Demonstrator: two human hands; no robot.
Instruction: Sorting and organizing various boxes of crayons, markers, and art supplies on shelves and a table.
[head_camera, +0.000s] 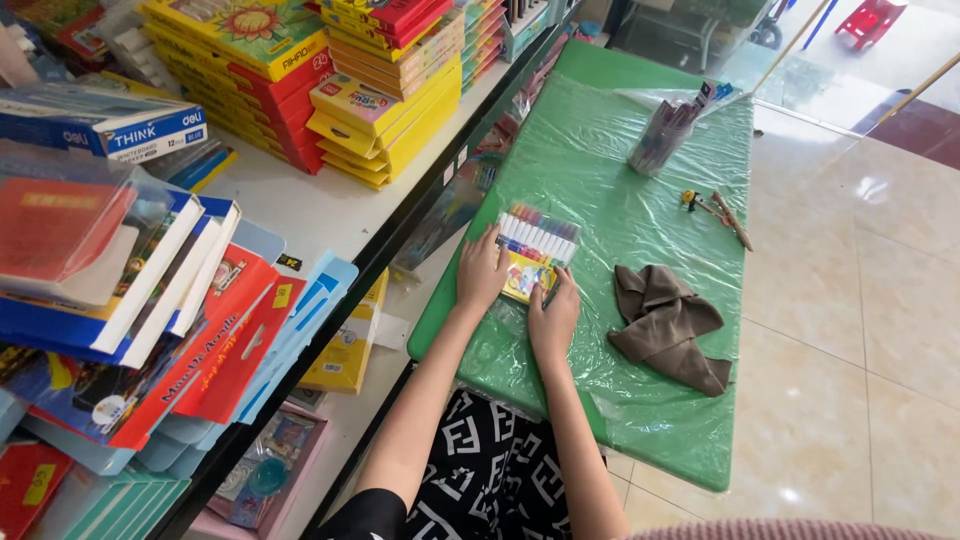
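A green table (590, 120) wrapped in crinkled clear plastic film runs away from the camera, its far end cut off by the frame's top edge and its near left corner hidden behind the person's forearms; to the left stands a white shelf unit (310, 200) stacked with yellow and red boxed sets (385, 95) at the back and a leaning pile of blue and red folders and books (160, 320) in front, many cropped by the frame; on the table's right half lies a crumpled brown cloth (668, 325); near the far end stands a clear cup of pens (662, 135), its contents too blurred to sort; right of centre lie some small tools (720, 212), one wooden-handled, the rest too small to make out; at the near middle sits a flat pack of coloured markers (535, 252), flat on the film, its lower part covered by the hands; the left hand (482, 272) rests on the pack's left edge, fingers spread flat and not closed round it; the right hand (554, 318) presses the pack's lower right corner, fingers laid over it, though whether they grip the edge cannot be told.
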